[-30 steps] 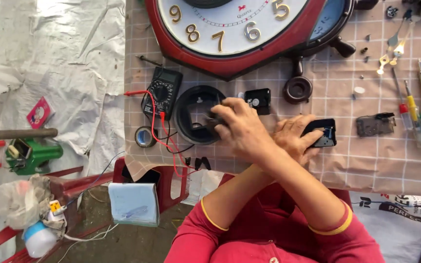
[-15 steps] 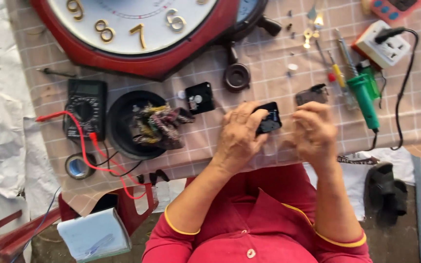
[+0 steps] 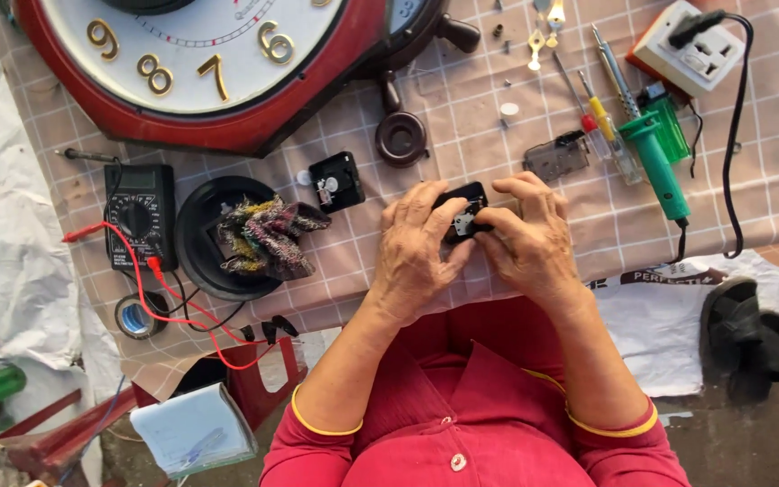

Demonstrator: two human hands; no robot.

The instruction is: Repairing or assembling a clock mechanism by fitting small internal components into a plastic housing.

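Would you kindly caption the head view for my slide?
Both hands, left hand and right hand, hold a small black clock movement over a checked tablecloth beside a red wall clock.

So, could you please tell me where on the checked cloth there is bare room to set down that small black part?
Bare cloth lies right of the green soldering iron, inside the black cord's loop, and below the clock between the spare black part and the round knob. It is crowded around the screwdrivers and the black dish.
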